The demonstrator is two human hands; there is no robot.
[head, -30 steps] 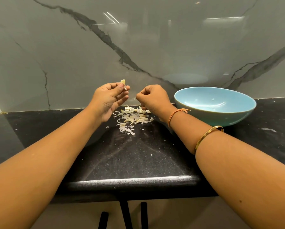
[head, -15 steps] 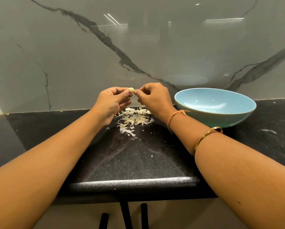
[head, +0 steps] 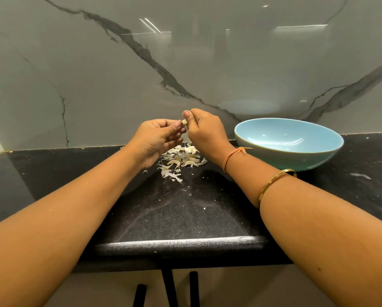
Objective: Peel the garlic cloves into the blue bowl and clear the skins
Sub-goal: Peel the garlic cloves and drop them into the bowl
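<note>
Above the pile of skins on the tabletop, both hands are meeting, the left hand and right hand pinching one garlic clove between fingertips. Just right, the blue bowl is sitting.

Both hands are pinching one garlic clove above the skins pile: left hand, right hand. Blue bowl is sitting right, on black counter.
</note>
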